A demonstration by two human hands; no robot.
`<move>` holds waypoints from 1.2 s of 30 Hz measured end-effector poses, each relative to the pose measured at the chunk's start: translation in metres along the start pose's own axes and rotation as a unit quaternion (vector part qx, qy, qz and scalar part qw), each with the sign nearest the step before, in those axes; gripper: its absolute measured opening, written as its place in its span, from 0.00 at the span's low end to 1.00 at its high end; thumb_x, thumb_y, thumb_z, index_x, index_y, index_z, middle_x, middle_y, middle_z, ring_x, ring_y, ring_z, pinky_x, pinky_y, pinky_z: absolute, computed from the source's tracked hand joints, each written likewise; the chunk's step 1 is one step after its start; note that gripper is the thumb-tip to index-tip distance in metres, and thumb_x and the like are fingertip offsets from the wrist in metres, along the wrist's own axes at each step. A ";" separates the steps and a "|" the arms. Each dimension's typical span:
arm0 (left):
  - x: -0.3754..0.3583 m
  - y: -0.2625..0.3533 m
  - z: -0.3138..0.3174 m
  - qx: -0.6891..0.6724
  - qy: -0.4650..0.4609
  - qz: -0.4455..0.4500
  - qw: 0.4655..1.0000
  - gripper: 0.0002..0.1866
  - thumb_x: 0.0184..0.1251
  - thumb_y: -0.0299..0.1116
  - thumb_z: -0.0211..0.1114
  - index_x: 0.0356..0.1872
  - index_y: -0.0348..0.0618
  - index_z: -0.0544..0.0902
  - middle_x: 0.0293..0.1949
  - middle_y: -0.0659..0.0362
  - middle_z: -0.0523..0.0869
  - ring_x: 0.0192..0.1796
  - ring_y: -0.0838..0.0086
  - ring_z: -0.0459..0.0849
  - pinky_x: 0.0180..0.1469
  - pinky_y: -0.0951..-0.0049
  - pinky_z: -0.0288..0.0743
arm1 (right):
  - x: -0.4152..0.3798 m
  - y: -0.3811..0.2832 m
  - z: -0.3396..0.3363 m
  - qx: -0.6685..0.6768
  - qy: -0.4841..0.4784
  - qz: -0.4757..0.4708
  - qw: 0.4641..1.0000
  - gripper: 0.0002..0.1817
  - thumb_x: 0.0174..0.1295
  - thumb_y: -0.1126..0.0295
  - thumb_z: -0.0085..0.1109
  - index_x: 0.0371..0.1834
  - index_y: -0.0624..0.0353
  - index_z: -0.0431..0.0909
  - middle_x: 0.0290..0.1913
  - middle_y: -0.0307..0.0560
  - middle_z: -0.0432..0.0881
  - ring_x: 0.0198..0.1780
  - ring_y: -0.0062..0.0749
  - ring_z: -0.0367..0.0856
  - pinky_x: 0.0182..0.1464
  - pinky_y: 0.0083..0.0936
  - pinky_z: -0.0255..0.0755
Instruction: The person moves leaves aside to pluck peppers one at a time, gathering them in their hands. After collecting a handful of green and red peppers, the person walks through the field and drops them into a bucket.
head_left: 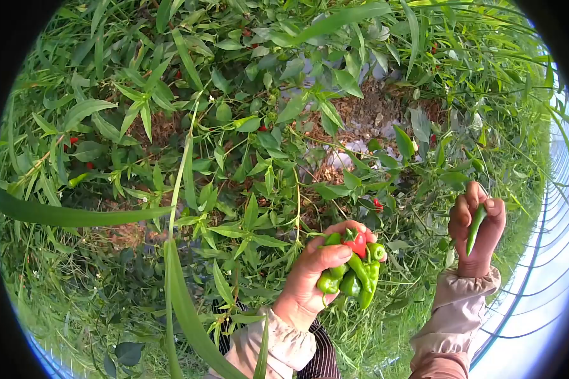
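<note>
My left hand (310, 271) is closed around a bunch of peppers at the lower middle of the head view. Several green peppers (352, 284) and one red pepper (355, 242) show between its thumb and fingers. Off to the right, my right hand (478, 221) is raised with its fingers curled, pinching a slim green chili pepper (476, 230). That chili hangs with its tip down in front of the palm. Leafy pepper plants (341, 186) stand just beyond both hands, and a small red pepper (377, 204) shows among the leaves above my left hand.
Tall weeds and grass (461, 57) crowd in around the plants. A long grass blade (193, 303) crosses the near left. Dry mulch and soil (373, 107) show through the leaves. Along the right edge curves a ribbed greenhouse wall (531, 284).
</note>
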State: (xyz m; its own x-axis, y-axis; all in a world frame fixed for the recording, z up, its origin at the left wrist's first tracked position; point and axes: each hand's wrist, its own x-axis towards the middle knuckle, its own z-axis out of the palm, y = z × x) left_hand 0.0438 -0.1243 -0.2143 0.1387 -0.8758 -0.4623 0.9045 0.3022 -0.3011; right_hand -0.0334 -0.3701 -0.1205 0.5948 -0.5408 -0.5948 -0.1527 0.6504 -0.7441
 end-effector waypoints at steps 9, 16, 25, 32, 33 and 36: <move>-0.001 0.008 0.004 0.014 0.021 0.031 0.999 0.20 0.54 0.35 0.66 0.50 0.43 0.77 0.48 0.53 0.79 0.51 0.50 0.80 0.54 0.53 0.78 | 0.208 0.059 0.029 -0.241 0.100 -0.028 0.965 0.05 0.57 0.69 0.58 0.29 0.57 0.75 0.24 0.40 0.73 0.21 0.26 0.70 0.23 0.23 0.62; -0.001 0.018 0.005 -0.011 0.025 0.022 0.999 0.21 0.53 0.35 0.66 0.50 0.43 0.77 0.48 0.53 0.80 0.51 0.53 0.81 0.58 0.51 0.74 | 0.361 0.075 -0.092 -0.654 0.138 -0.277 0.690 0.04 0.57 0.69 0.54 0.27 0.54 0.76 0.22 0.40 0.74 0.20 0.32 0.69 0.23 0.28 0.63; 0.000 0.021 0.001 -0.005 0.021 0.046 0.999 0.21 0.54 0.34 0.65 0.50 0.42 0.77 0.48 0.52 0.80 0.51 0.54 0.81 0.58 0.51 0.74 | 0.315 0.074 -0.043 -0.355 0.220 -0.194 0.887 0.04 0.58 0.67 0.54 0.28 0.53 0.75 0.21 0.39 0.72 0.20 0.31 0.68 0.22 0.28 0.63; -0.006 0.021 0.001 -0.003 0.008 0.037 0.999 0.20 0.56 0.35 0.65 0.50 0.42 0.77 0.49 0.53 0.79 0.53 0.49 0.80 0.55 0.52 0.77 | 0.293 0.041 -0.046 -0.085 0.272 -0.102 0.953 0.05 0.60 0.66 0.54 0.30 0.52 0.74 0.21 0.39 0.71 0.20 0.30 0.68 0.21 0.28 0.63; -0.007 0.021 0.000 -0.002 0.010 0.039 0.999 0.20 0.56 0.35 0.65 0.50 0.42 0.77 0.49 0.53 0.79 0.53 0.49 0.80 0.55 0.52 0.77 | 0.285 0.039 -0.053 -0.084 0.272 -0.100 0.954 0.05 0.60 0.66 0.54 0.30 0.52 0.74 0.21 0.39 0.71 0.20 0.30 0.68 0.21 0.28 0.63; -0.011 0.021 -0.001 -0.017 -0.012 0.028 0.999 0.21 0.56 0.36 0.66 0.51 0.43 0.76 0.50 0.52 0.78 0.53 0.48 0.80 0.52 0.55 0.80 | 0.247 0.031 -0.067 0.000 -0.018 -0.009 1.000 0.08 0.62 0.61 0.53 0.32 0.51 0.72 0.23 0.37 0.71 0.21 0.25 0.68 0.22 0.23 0.63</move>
State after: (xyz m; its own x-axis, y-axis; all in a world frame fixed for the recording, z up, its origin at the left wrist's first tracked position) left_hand 0.0610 -0.1081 -0.2169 0.1986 -0.8657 -0.4595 0.8808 0.3633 -0.3037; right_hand 0.0555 -0.5194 -0.3108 0.6248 -0.5336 -0.5700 -0.1413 0.6407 -0.7547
